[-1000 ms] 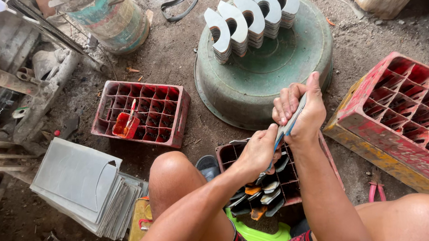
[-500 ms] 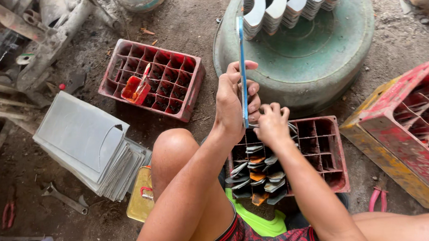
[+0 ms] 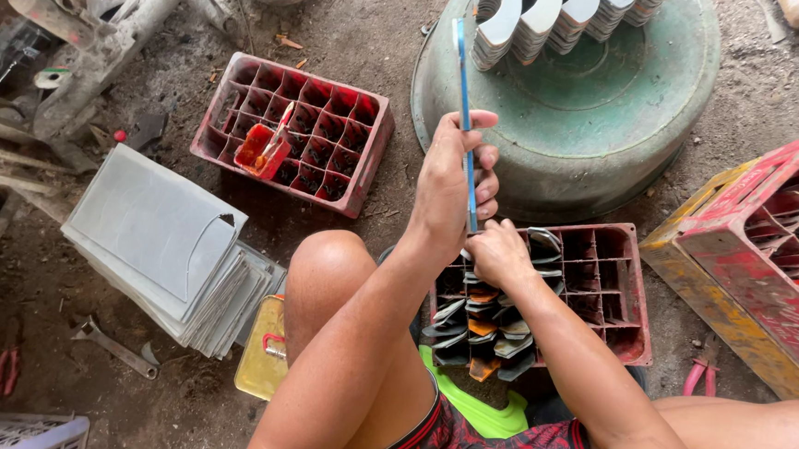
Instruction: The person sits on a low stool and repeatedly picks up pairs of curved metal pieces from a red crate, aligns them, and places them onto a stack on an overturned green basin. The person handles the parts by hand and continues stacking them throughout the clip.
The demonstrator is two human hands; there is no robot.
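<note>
My left hand grips a thin flat metal sheet, seen edge-on with a bluish tint, held upright above a red plastic crate. My right hand pinches the sheet's lower end just over the crate. The crate's near compartments hold several curved metal pieces, some rusty orange. Beyond my hands stands a round green basin, upside down, with rows of stacked white curved metal pieces on top.
A second red crate at centre left holds an orange scrap. A third, worn crate lies tilted at right. A stack of grey metal sheets and a wrench lie left. Pink-handled pliers rest by my right leg.
The view has shifted toward the left. The sheet stays upright in both hands, my left hand gripping it higher and my right hand at its lower end above the crate.
</note>
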